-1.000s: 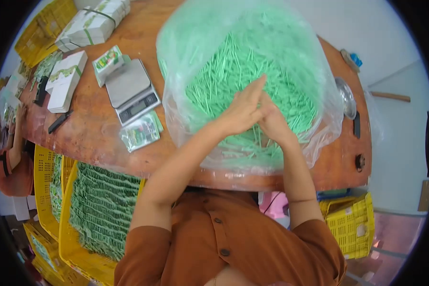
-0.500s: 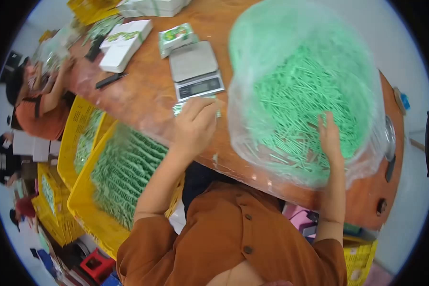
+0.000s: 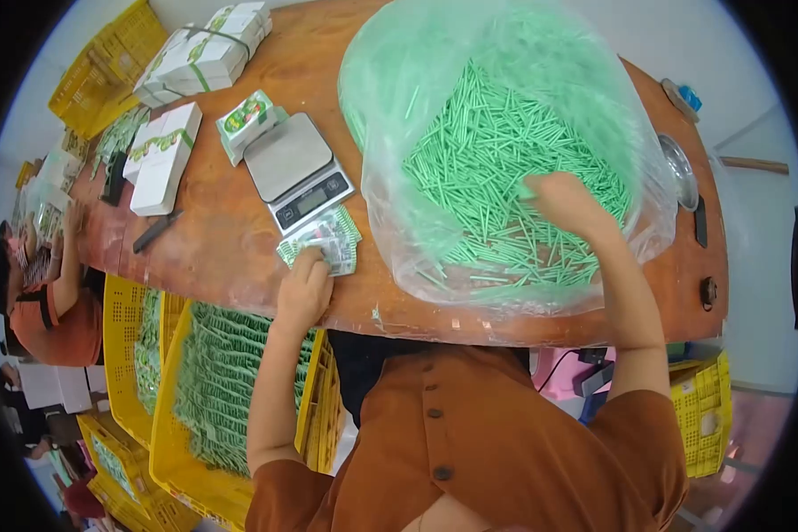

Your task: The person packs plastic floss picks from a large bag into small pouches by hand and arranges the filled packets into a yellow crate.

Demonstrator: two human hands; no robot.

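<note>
In the head view my left hand [image 3: 305, 291] is closed on the lower edge of small printed plastic packets [image 3: 326, 241], which lie fanned on the table just below a digital kitchen scale [image 3: 290, 158]. My right hand [image 3: 562, 204] is over a heap of thin green sticks [image 3: 479, 151], its fingers drawn together with some green at the tips; how many sticks they hold is hidden. The heap lies in a large, wide-mouthed clear plastic bag [image 3: 390, 204]. A green-and-white pack [image 3: 246, 122] leans by the scale's far left corner.
White boxes [image 3: 164, 158] and a black-handled knife [image 3: 157, 230] lie left on the wooden table [image 3: 230, 253]. Below its edge, a yellow crate [image 3: 173, 443] holds rows of filled green packets [image 3: 230, 381]. A metal bowl [image 3: 676, 170] stands right. Another person [image 3: 58, 310] works at far left.
My right hand has gone from spread fingers over the sticks to closed fingers, farther left in the pile. My left hand is now lower on the packets, which show more. The view has shifted.
</note>
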